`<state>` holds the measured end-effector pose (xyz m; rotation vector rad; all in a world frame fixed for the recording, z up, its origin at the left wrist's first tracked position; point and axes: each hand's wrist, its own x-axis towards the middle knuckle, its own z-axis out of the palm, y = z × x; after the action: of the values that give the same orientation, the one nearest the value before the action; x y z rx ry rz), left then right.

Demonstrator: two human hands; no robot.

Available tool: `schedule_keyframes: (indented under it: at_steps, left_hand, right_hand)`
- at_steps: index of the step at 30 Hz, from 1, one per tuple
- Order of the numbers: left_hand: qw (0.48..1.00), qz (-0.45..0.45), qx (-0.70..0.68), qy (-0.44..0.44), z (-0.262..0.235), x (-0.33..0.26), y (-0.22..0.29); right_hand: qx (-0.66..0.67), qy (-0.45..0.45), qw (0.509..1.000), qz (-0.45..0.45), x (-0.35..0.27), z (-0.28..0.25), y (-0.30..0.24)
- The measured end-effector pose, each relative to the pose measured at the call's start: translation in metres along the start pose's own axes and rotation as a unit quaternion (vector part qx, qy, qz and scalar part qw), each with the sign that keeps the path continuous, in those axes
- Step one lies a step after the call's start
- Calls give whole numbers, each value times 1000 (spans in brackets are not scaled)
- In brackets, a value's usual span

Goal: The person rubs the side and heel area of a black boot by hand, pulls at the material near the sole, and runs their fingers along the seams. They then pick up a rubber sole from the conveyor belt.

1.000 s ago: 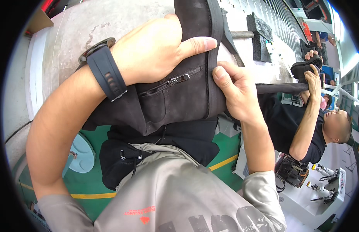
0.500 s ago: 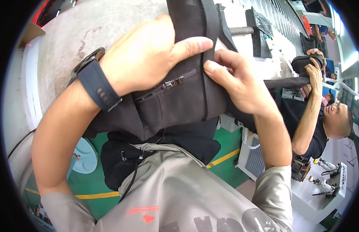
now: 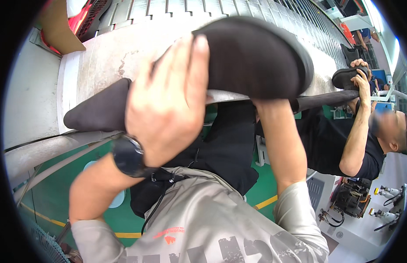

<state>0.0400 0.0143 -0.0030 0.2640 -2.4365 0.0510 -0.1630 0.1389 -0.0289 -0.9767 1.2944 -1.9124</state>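
A black boot [image 3: 251, 59] is held in front of me above the bench, its rounded toe and thick dark sole toward the right. The shaft points down to the left. My left hand [image 3: 166, 98], with a black watch on its wrist, wraps over the ankle part, its fingers long and slightly blurred. Behind the toe goes my right forearm; of my right hand [image 3: 265, 105] only the wrist end shows, and the boot hides its fingers.
The pale bench [image 3: 104, 57] borders a slatted metal conveyor [image 3: 168, 9]. Brown cardboard [image 3: 58, 26] stands upper left. At the right a person in black handles another dark boot [image 3: 343, 78] beside a dark, bar-like piece [image 3: 324, 101]. Equipment with valves [image 3: 385, 215] is lower right.
The boot has been turned, so the zipped shaft has gone from sight and the toe and sole show. My left hand has shifted; my right hand has gone behind the boot.
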Motion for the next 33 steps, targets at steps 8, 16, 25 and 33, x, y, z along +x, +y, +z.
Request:
schedule_keyframes:
  at_steps: [8, 16, 25, 33]
  left_hand:
    - [996, -2, -48, -78, 43, -62, 72]
    - [993, -11, -93, -71, 56, -48, 46]
    - [989, 8, -110, -100, 60, -51, 37]
    - [990, -32, -129, -45, 75, -39, 35]
  right_hand:
    - [49, -6, 983, 179, -99, -14, -7]
    - [-102, 8, 976, 193, -113, 1, -10]
    - [-143, -30, 970, 197, -97, -1, -6]
    - [-404, -145, 897, 102, -47, 0, -27]
